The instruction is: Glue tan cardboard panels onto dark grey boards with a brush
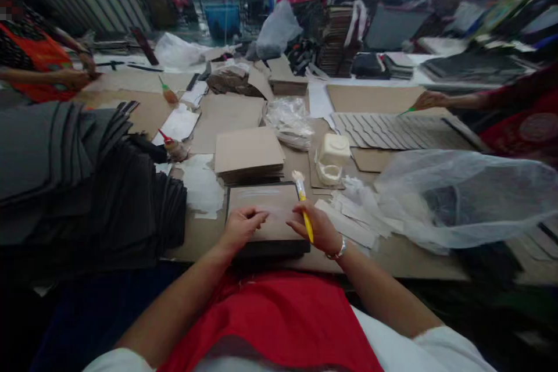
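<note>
My left hand (pixel 241 228) lies flat on a tan cardboard sheet (pixel 261 203), which sits on a black-edged stack (pixel 270 249) at the table's near edge. My right hand (pixel 313 226) rests at the sheet's right side and grips a yellow-handled brush (pixel 305 216). Its whitish bristles point up and away from me. Just beyond the sheet stands a pile of tan cardboard pieces (pixel 249 154). A white plastic tub (pixel 335 149) and a small white glue-smeared container (pixel 329 174) sit to the right of that pile.
A heap of black sheets (pixel 108 186) lies left of my hands, and a clear plastic bag (pixel 462 197) lies to the right. Loose white paper scraps surround the sheet. A co-worker's hand (pixel 425 100) holds a green-handled brush above grey pieces (pixel 392 131); another person's hands (pixel 74 77) work far left.
</note>
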`<action>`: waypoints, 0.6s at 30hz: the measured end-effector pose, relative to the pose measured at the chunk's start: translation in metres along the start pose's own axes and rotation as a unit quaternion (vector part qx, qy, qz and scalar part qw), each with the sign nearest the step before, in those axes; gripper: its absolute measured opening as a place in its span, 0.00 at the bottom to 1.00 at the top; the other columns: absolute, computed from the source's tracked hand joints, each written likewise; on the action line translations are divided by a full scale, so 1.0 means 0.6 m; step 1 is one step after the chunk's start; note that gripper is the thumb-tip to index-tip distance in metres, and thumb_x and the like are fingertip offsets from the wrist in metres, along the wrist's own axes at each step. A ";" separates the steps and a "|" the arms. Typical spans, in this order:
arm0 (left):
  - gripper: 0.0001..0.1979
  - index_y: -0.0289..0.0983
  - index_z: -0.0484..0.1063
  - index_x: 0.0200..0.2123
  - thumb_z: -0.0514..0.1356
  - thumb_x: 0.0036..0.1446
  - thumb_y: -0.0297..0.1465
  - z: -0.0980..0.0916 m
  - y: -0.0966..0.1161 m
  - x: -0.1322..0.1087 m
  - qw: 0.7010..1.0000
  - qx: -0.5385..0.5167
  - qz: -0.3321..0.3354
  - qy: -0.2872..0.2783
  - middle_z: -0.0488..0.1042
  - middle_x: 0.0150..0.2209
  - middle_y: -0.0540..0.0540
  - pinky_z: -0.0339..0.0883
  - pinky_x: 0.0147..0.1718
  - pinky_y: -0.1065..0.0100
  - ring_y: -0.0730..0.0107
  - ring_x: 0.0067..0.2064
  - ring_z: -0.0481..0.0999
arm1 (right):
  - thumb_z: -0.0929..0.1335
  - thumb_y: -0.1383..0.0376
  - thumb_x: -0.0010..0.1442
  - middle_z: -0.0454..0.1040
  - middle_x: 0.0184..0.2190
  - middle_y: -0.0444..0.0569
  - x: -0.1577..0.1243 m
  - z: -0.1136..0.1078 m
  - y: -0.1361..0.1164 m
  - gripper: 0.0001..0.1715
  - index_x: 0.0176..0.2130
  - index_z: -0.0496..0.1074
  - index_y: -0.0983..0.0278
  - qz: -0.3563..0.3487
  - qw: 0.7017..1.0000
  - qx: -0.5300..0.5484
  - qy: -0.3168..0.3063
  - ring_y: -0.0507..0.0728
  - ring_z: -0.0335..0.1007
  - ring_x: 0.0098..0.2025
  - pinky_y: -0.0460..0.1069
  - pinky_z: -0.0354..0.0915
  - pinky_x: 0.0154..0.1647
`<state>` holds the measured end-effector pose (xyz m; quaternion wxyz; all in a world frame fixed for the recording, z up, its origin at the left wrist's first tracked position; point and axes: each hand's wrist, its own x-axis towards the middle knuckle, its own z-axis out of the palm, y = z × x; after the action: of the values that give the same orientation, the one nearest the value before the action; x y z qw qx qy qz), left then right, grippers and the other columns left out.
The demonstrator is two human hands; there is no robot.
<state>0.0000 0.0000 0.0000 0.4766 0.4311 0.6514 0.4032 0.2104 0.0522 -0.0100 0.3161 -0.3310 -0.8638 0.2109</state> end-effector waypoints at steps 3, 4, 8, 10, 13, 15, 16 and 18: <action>0.18 0.33 0.71 0.23 0.60 0.45 0.45 -0.047 -0.025 0.016 0.999 -0.001 -0.013 0.049 0.67 0.18 0.52 0.54 0.19 0.75 0.78 0.19 0.61 | 0.66 0.59 0.57 0.67 0.26 0.43 0.016 0.012 0.016 0.12 0.38 0.61 0.62 0.039 0.999 0.002 -0.004 0.50 0.64 0.24 0.45 0.61 0.26; 0.18 0.34 0.71 0.23 0.59 0.45 0.45 -0.059 -0.033 0.022 0.998 0.003 -0.018 0.060 0.68 0.18 0.52 0.54 0.19 0.75 0.78 0.19 0.62 | 0.66 0.59 0.57 0.67 0.27 0.43 0.022 0.016 0.022 0.12 0.38 0.61 0.62 0.055 0.998 -0.001 0.002 0.50 0.64 0.24 0.45 0.61 0.26; 0.17 0.35 0.69 0.23 0.54 0.50 0.44 -0.086 -0.052 0.051 0.995 0.048 -0.031 0.077 0.69 0.20 0.52 0.52 0.18 0.74 0.78 0.17 0.60 | 0.65 0.58 0.57 0.70 0.32 0.47 0.047 0.035 0.049 0.13 0.39 0.61 0.62 0.132 0.990 -0.031 0.049 0.53 0.67 0.27 0.47 0.62 0.29; 0.17 0.36 0.67 0.20 0.52 0.51 0.42 -0.092 -0.054 0.068 0.986 0.134 -0.012 0.096 0.66 0.17 0.53 0.51 0.20 0.73 0.77 0.19 0.61 | 0.64 0.58 0.57 0.71 0.32 0.49 0.060 0.050 0.063 0.13 0.40 0.62 0.63 0.164 0.983 -0.054 0.058 0.54 0.68 0.28 0.48 0.62 0.29; 0.17 0.36 0.65 0.17 0.53 0.52 0.40 -0.099 -0.055 0.091 0.957 0.256 0.027 0.133 0.63 0.17 0.53 0.50 0.24 0.71 0.75 0.22 0.62 | 0.63 0.59 0.57 0.72 0.30 0.48 0.076 0.074 0.080 0.14 0.42 0.62 0.64 0.194 0.976 -0.090 0.050 0.56 0.68 0.28 0.49 0.61 0.29; 0.17 0.36 0.65 0.17 0.54 0.52 0.40 -0.102 -0.057 0.104 0.948 0.281 0.023 0.148 0.63 0.17 0.52 0.49 0.25 0.71 0.74 0.23 0.63 | 0.63 0.60 0.56 0.71 0.29 0.48 0.083 0.087 0.089 0.15 0.42 0.62 0.64 0.203 0.972 -0.111 0.046 0.56 0.69 0.28 0.49 0.61 0.30; 0.16 0.36 0.66 0.18 0.55 0.52 0.40 -0.103 -0.059 0.109 0.948 0.280 0.016 0.153 0.64 0.18 0.53 0.50 0.25 0.71 0.74 0.24 0.63 | 0.63 0.60 0.56 0.72 0.29 0.48 0.085 0.092 0.092 0.15 0.42 0.62 0.65 0.205 0.970 -0.120 0.046 0.56 0.69 0.28 0.49 0.61 0.30; 0.16 0.36 0.66 0.18 0.56 0.51 0.41 -0.103 -0.065 0.117 0.950 0.268 0.006 0.159 0.65 0.18 0.53 0.51 0.25 0.71 0.74 0.24 0.64 | 0.63 0.60 0.56 0.71 0.29 0.48 0.087 0.099 0.097 0.15 0.43 0.62 0.65 0.207 0.967 -0.139 0.051 0.56 0.68 0.28 0.48 0.61 0.30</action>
<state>-0.0793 0.0472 -0.0422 0.2315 0.4775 0.8002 0.2795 0.1648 0.1198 -0.0646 0.2607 -0.5533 -0.7800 0.1325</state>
